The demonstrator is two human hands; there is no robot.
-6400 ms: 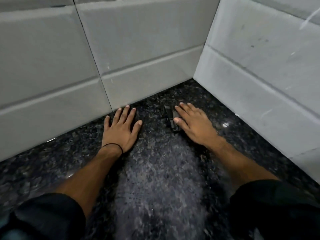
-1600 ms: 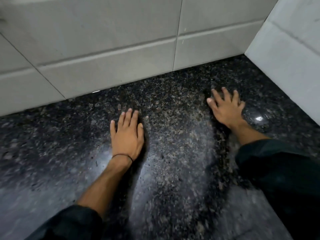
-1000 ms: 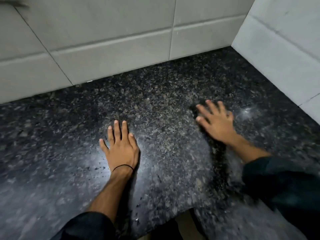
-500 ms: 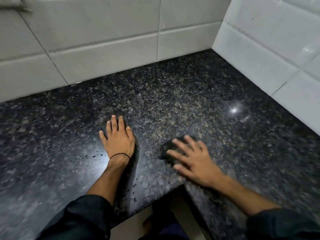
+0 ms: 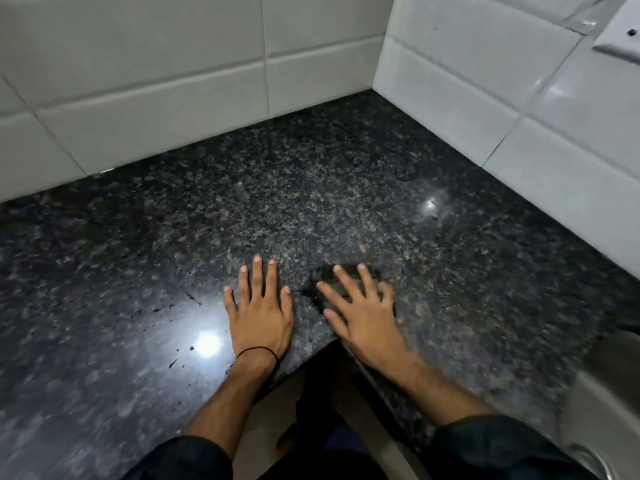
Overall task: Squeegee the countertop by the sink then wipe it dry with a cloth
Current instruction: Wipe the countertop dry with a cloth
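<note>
left hand [image 5: 259, 313] flat, fingers straight, on worktop [image 5: 346, 188] front edge | right hand [image 5: 360, 317] spread, pressing blurred dark object [image 5: 321, 271]

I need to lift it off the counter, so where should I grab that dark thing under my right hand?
Best grip is probably the far edge. The dark thing lies flat on the countertop, and only that edge shows beyond the spread fingers of the right hand. Come from above, curl fingers over it and pinch with the thumb. Blur hides any handle.
</note>
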